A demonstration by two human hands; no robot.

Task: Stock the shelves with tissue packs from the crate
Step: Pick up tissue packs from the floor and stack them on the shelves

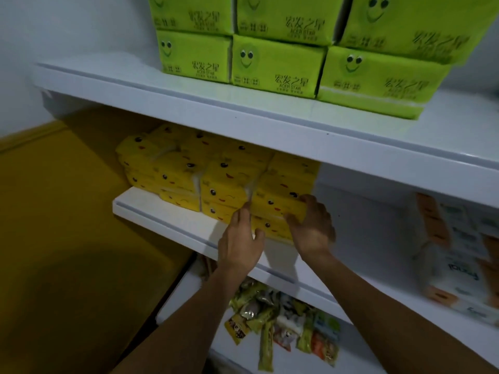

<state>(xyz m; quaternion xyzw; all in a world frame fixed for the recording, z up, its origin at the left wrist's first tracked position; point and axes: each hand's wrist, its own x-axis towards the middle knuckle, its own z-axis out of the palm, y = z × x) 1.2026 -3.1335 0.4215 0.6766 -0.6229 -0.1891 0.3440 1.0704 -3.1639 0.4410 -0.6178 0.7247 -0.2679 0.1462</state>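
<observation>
Top shelf (189, 103) holds green packs (278, 66). Middle shelf (162, 214) holds a yellow stack (224, 182). At the stack's right end is a yellow tissue pack (272, 205): right hand (314, 229) fingers curl round its right end, left hand (239, 241) fingers straight, together, pressing its left end.
</observation>
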